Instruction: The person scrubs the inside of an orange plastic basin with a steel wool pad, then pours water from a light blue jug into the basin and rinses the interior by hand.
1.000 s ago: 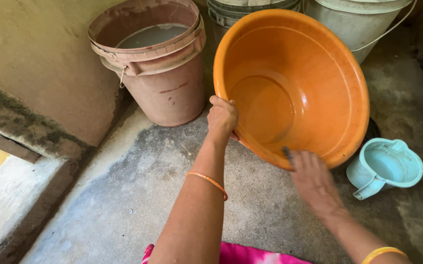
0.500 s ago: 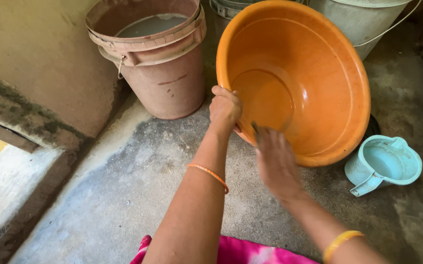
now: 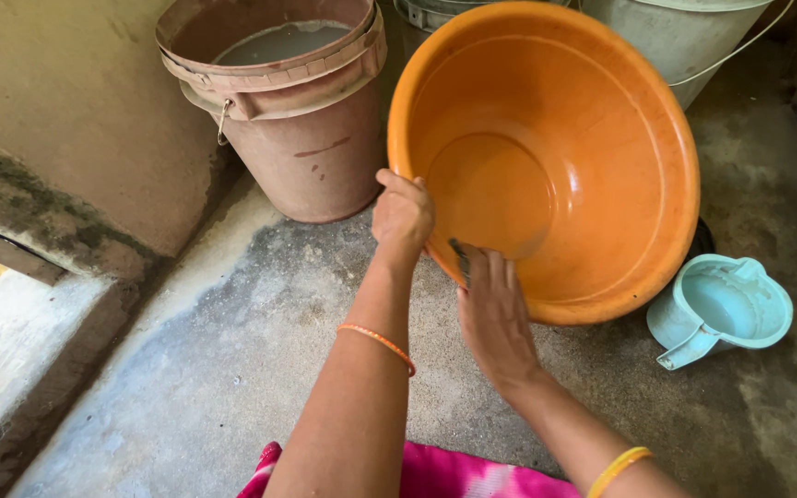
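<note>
Orange round plastic basin (image 3: pixel 583 157) stood tilted on the concrete floor (image 3: pixel 232 369), mouth toward us. Our left hand (image 3: pixel 402 217) clenched its near rim; our right hand (image 3: pixel 493 309), nearer us, pressed a dark scrubber (image 3: pixel 460 254) just inside that rim, basin beyond both grips.

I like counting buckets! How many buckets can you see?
3: a brown bucket at top left, a grey bucket behind the orange basin, and a pale bucket at top right. More may be hidden.

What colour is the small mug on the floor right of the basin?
Pale turquoise, seen in the head view: the mug beside the orange basin.
</note>
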